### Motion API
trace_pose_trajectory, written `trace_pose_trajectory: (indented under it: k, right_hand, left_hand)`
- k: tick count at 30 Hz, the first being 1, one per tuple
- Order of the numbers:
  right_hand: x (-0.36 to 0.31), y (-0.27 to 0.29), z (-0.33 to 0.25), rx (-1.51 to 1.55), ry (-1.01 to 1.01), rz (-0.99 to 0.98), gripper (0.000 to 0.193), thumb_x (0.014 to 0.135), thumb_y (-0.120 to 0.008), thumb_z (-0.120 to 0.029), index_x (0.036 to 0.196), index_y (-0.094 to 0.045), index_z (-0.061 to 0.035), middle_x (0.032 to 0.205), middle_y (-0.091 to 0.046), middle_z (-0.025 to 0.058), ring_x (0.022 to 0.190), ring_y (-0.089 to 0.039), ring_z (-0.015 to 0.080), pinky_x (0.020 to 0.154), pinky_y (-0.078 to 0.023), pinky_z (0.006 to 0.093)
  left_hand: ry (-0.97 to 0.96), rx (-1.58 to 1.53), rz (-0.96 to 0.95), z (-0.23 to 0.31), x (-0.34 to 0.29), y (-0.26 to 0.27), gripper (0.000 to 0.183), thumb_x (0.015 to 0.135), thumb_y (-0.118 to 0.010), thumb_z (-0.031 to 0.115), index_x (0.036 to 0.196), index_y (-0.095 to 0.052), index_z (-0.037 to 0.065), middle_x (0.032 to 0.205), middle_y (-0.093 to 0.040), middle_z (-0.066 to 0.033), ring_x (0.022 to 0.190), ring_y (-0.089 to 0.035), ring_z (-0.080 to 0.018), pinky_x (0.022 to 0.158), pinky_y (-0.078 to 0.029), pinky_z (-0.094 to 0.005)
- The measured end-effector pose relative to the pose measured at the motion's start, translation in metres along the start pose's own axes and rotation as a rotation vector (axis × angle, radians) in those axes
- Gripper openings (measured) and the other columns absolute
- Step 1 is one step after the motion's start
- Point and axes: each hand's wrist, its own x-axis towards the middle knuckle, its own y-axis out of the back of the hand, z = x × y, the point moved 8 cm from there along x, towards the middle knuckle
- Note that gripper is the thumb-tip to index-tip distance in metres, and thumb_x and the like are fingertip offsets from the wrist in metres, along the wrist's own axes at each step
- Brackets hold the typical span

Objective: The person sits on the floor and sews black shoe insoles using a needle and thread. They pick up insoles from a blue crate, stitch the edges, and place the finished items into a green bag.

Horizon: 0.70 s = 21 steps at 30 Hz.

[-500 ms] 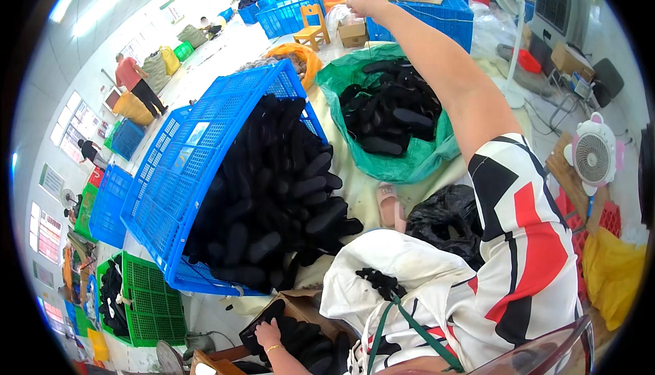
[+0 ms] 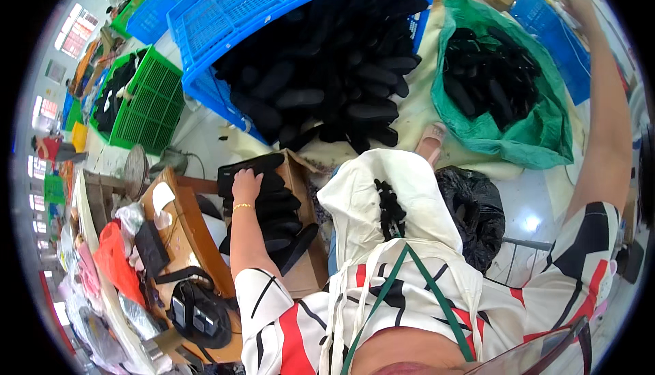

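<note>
My left hand [image 2: 247, 187] is closed over the edge of a black sock-like piece [image 2: 251, 165], above a stack of similar pieces in a cardboard box [image 2: 303, 266]. My right arm is stretched far out to the upper right. Past the green sack, my right hand [image 2: 580, 10] is raised with its fingers drawn together; what they hold, if anything, is too small to make out. A small clump of black scraps [image 2: 389, 211] lies on the white apron [image 2: 348, 187] over my lap.
A tilted blue crate [image 2: 225, 17] spills black pieces ahead of me. Right of it stands a green sack [image 2: 552, 150] of black pieces; a black plastic bag [image 2: 477, 215] is nearer. At left are a green crate [image 2: 153, 112] and a wooden table [image 2: 194, 238] with a black cap [image 2: 198, 310].
The view has swung down and to the left. My right arm stays stretched out and now appears at the far right. My left hand remains at the black pieces in the box.
</note>
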Motion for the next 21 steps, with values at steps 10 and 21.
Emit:
trace_pose_trajectory:
  k: [10,21]
  right_hand:
    - [-0.061,-0.024,-0.029,-0.107,0.151,-0.036,0.027,0.094,-0.058,-0.034,0.099,-0.065,-0.0080,0.087,-0.064,0.0046,0.076,-0.061,0.0135,0.068,-0.050,0.0302]
    - [-0.432,-0.300,-0.039,-0.036,0.254,-0.687,0.017,0.087,-0.063,-0.018,0.093,-0.070,-0.0034,0.083,-0.068,0.0131,0.074,-0.067,0.0260,0.070,-0.054,0.0359]
  left_hand:
    - [-0.022,-0.041,0.032,-0.008,-0.011,0.007,0.035,0.088,-0.066,0.036,0.097,-0.064,0.002,0.105,-0.062,-0.0177,0.107,-0.057,-0.0371,0.087,-0.051,-0.0481]
    - [-0.442,-0.548,0.218,0.158,-0.009,0.032,0.038,0.081,-0.073,0.024,0.110,-0.065,0.002,0.117,-0.063,-0.0189,0.106,-0.061,-0.0352,0.093,-0.049,-0.0437]
